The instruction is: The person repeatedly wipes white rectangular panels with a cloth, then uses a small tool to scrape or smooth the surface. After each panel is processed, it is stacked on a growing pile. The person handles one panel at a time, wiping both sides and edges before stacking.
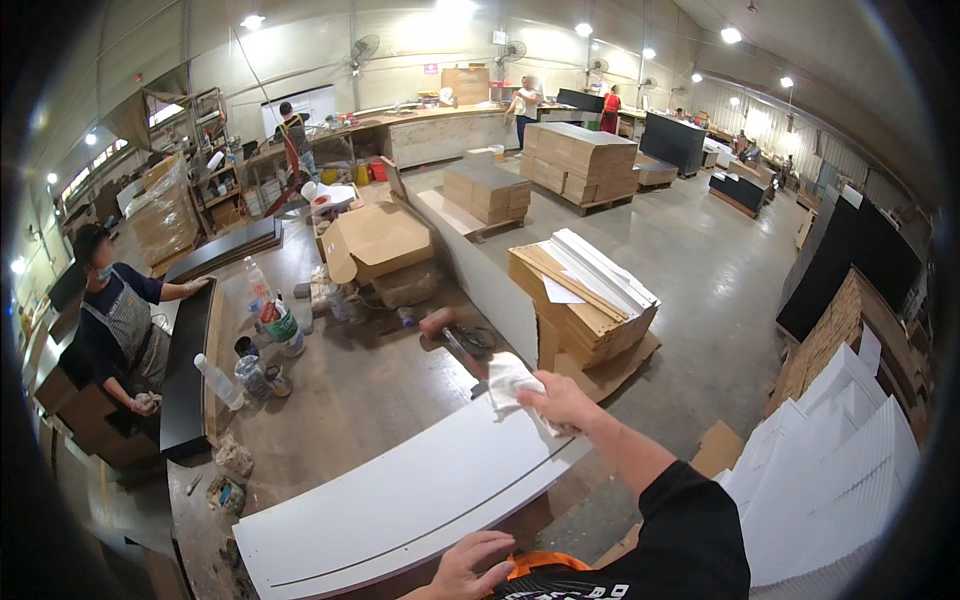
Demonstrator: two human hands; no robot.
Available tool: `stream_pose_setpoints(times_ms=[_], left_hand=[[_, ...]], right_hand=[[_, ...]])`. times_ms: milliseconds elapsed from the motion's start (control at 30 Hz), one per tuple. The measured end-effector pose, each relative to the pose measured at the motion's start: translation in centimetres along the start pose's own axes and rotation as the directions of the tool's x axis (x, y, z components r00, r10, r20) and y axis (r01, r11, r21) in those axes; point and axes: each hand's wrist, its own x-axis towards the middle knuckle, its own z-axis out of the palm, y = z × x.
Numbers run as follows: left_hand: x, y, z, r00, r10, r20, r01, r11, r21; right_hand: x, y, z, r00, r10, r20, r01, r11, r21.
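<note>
A long white panel (405,480) with a dark groove along its near side lies on the brown worktable (352,397) before me. My right hand (559,401) grips a crumpled white cloth (511,381) at the panel's right end. The cloth rests on the panel's surface there. By the panel's near edge, my left hand (472,566) holds nothing, its fingers a little apart; whether it touches the edge I cannot tell. Just beyond the cloth lies a mallet (442,324) with a reddish head, its handle end close to the panel.
A masked person (124,315) across the table handles a black panel (187,367). Bottles and jars, among them a clear bottle (219,382), stand between us. An open cardboard box (382,240) sits farther back. Stacked white boards (825,465) are at right, beside a floor stack (589,292).
</note>
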Motion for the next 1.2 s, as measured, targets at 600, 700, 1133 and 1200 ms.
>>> stream_pose_setpoints(times_ms=[600, 700, 1133, 1200], left_hand=[[0.9, -2.7, 0.6, 0.692, -0.547, -0.471, -0.327, 0.343, -0.880], [-0.3, -2.5, -0.8, 0.674, -0.517, -0.527, -0.357, 0.397, -0.846], [-3.6, 3.6, -14.0, 0.687, -0.150, -0.711, -0.442, 0.691, -0.572], [-3.0, 4.0, -14.8, 0.700, -0.102, -0.707, -0.472, 0.676, -0.566]], right_hand=[[-0.8, -8.2, -5.9, 0.970, -0.219, 0.107, 0.182, 0.943, 0.277], [1.1, -6.6, -4.2, 0.977, -0.181, 0.116, 0.096, 0.851, 0.517], [4.3, -2.4, 5.5, 0.965, -0.220, -0.146, 0.259, 0.892, 0.371], [2.6, -4.4, 1.4, 0.901, -0.166, -0.402, 0.342, 0.841, 0.419]])
